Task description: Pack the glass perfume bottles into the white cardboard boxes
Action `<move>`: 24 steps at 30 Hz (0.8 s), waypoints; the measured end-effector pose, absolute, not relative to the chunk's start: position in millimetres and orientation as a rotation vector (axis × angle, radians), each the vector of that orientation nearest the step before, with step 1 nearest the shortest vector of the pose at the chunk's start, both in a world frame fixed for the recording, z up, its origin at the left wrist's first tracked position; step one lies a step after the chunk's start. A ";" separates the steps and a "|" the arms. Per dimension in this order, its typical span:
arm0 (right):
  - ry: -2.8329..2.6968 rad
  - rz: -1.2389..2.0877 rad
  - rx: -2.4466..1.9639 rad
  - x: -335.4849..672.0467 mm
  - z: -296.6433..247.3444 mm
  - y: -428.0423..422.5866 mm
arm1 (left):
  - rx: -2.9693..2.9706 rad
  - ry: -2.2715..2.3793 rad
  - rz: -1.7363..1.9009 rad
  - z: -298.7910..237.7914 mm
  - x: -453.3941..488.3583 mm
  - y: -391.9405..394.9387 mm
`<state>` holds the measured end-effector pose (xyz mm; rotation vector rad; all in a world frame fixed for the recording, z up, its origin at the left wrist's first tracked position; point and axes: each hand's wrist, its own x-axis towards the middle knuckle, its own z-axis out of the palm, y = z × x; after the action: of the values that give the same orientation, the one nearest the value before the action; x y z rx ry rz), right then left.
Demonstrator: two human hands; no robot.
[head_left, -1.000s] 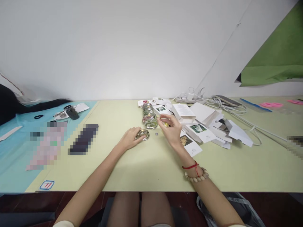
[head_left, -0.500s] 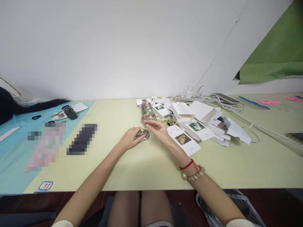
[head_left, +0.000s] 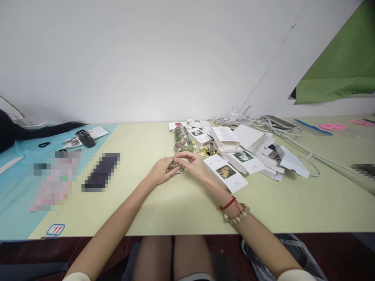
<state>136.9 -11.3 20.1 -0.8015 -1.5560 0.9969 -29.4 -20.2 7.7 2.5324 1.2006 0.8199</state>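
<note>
My left hand [head_left: 161, 171] is closed around the side of a round, clear, glassy jar-like piece [head_left: 179, 170] on the table, its fingers hiding much of it. Over its top, my right hand [head_left: 193, 164] pinches a small gold cap-like part [head_left: 175, 158] between thumb and fingers. Just behind stands a row of similar round, shiny pieces [head_left: 183, 139] with greenish and reddish contents. Several loose gold caps [head_left: 206, 149] lie to the right of that row.
White boxes with flower pictures [head_left: 226, 172] and opened cartons [head_left: 265, 150] are heaped at the right. Behind them run white cables [head_left: 288, 132] and a power strip [head_left: 227, 121]. A dark jar [head_left: 85, 139] and a pixelated dark rectangle [head_left: 102, 171] are at the left.
My right hand has moved slightly left and down, from above the round piece onto its gold top. My left hand has kept its grip in the same place.
</note>
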 end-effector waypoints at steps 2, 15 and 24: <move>-1.594 0.951 -0.820 137.6 23.2 -12.9 | 2.521 1.199 0.816 7.4 -29.3 -20.2; -1.558 1.095 -0.811 136.0 23.8 -14.7 | 2.475 1.193 0.827 9.5 -29.2 -22.0; -1.612 0.980 -0.901 140.0 26.5 -15.4 | 2.485 1.196 0.819 9.0 -29.0 -21.5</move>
<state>140.0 -15.4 26.5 -0.9015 -1.6115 0.9803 -29.0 -21.5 9.0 2.4850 1.1961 0.8194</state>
